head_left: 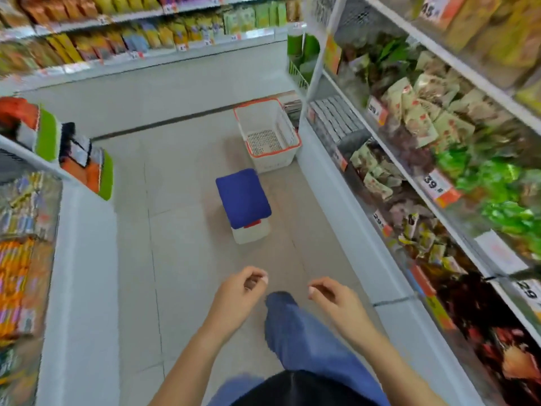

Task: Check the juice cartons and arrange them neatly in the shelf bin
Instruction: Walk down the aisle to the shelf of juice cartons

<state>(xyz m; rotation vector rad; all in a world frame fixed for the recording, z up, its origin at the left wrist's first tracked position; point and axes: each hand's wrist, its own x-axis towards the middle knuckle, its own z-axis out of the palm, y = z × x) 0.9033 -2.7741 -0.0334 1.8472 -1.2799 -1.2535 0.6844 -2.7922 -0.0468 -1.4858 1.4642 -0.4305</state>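
I can't pick out any juice cartons for certain; the shelf goods are too blurred to name. The nearest thing to a bin is the white basket (268,131) with an orange rim, standing empty on the floor (181,230) at upper centre of the frame, tight against the base of the right shelf (409,159).

Just below the basket, near the middle of the frame, I see a blue cushion (243,197) lying on a low white stool (251,234), with a bit of red showing at the cushion's lower edge.

Lower down, both my hands hang in the air over the floor, holding nothing. The left hand (237,297) is loosely curled, fingers bent in toward the thumb. The right hand (333,297) is curled the same way, fingertips close to the thumb. They sit near each other but apart, and a leg in blue jeans (295,332) shows between and below them.

Along the right side of the frame the shelf carries packets in green, beige and dark red, with orange-and-white price tags (439,187) on the shelf edges. At the left edge a lower shelf (79,259) holds orange and green packs. Across the top of the frame a far shelf (131,33) is lined with yellow and orange bags.
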